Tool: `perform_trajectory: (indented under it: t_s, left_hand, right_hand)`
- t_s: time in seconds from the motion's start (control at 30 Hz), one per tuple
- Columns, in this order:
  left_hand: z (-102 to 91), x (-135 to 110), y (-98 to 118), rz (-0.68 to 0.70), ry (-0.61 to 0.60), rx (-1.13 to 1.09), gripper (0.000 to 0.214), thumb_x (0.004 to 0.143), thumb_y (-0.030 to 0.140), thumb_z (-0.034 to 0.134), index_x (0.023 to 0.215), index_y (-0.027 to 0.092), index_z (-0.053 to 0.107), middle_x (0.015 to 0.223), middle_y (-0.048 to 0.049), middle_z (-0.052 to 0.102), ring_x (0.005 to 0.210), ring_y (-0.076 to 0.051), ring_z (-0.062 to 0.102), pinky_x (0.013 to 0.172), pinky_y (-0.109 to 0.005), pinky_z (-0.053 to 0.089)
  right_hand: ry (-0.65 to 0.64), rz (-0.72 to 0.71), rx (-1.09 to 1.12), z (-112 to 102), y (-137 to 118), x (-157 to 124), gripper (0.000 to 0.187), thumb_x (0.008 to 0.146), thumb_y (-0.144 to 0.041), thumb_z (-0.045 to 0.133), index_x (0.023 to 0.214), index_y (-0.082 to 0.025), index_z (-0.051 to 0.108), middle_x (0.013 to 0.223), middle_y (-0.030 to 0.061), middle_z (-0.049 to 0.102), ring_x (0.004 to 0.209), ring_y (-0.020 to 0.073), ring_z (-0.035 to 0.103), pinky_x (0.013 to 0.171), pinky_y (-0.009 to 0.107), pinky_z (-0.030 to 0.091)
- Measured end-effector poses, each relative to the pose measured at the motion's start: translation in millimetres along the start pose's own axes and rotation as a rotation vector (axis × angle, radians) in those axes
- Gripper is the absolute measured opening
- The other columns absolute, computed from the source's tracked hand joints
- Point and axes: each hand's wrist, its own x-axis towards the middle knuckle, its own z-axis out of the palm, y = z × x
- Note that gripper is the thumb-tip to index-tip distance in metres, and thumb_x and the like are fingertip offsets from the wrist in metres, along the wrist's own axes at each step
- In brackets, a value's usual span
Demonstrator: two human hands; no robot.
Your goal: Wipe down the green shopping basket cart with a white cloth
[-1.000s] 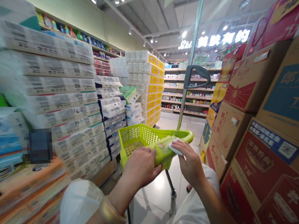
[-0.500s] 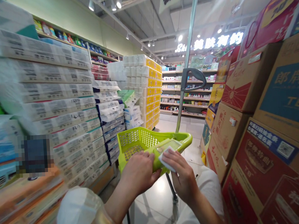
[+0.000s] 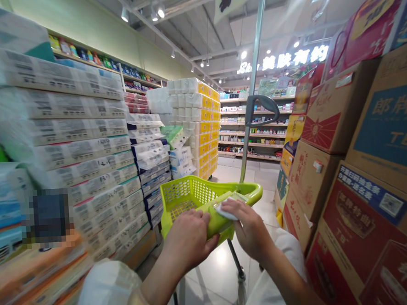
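Note:
A lime-green shopping cart basket [image 3: 175,193] with latticed walls stands in front of me on dark legs with casters. My left hand [image 3: 190,234] is closed over its near rim, fingers on top and thumb underneath. My right hand [image 3: 252,230] presses a folded white cloth or tissue [image 3: 225,212] against the flat panel on the same rim, to the right of my left hand. The fingers lie over the cloth and hide part of it. A clear panel [image 3: 239,196] on the rim shows just beyond those fingers.
Wrapped paper packs [image 3: 96,152] are stacked high on the left. Cartons [image 3: 325,113] rise close on the right. A metal pole [image 3: 257,43] with a grey handle [image 3: 268,107] stands beyond the basket. Stocked shelves [image 3: 250,133] line the back.
My right hand has slid the cloth slightly up and left over the rim panel, covering more of the clear panel. My left hand keeps its hold. The view has shifted slightly.

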Motion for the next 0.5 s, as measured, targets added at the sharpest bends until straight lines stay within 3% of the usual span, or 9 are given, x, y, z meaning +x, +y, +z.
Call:
perform_trajectory:
  t_s: [0.1,0.23,0.4,0.5]
  left_hand:
    - [0.6,1,0,-0.014,-0.012,-0.002,0.037,0.086,0.047,0.049,0.098,0.016,0.064,0.095,-0.0139,0.069,0.092,-0.032,0.064,0.083,-0.045,0.049]
    - [1.6,0,0,-0.002,-0.006,-0.022,0.037,0.086,0.043,0.049,0.107,0.015,0.062,0.097,-0.0130,0.069,0.095,-0.032,0.064,0.085,-0.045,0.048]
    - [0.5,0,-1,-0.020,-0.026,-0.008,0.035,0.085,0.047,0.050,0.096,0.016,0.063,0.095,-0.0135,0.068,0.093,-0.031,0.064,0.083,-0.044,0.048]
    - [-1.0,1,-1,-0.007,-0.020,-0.017,0.034,0.085,0.045,0.050,0.096,0.016,0.063,0.095,-0.0128,0.068,0.094,-0.031,0.063,0.084,-0.044,0.048]
  right_hand:
    - [-0.024,0.072,0.007,-4,2,12,0.044,0.079,-0.001,0.042,0.106,-0.021,0.069,0.110,0.0074,0.071,0.111,0.0224,0.063,0.103,0.045,0.047]
    - [-0.226,-0.008,0.084,-6,-3,26,0.047,0.075,0.001,0.042,0.105,-0.022,0.070,0.112,0.0057,0.071,0.110,0.0202,0.063,0.101,0.039,0.048]
    - [-0.235,0.263,-0.058,-9,7,42,0.042,0.078,-0.002,0.042,0.103,-0.018,0.072,0.108,0.0081,0.073,0.102,0.0216,0.066,0.095,0.036,0.050]
    - [-0.309,0.197,-0.054,-7,4,49,0.039,0.080,-0.004,0.043,0.102,-0.019,0.072,0.106,0.0062,0.073,0.101,0.0210,0.066,0.094,0.034,0.049]
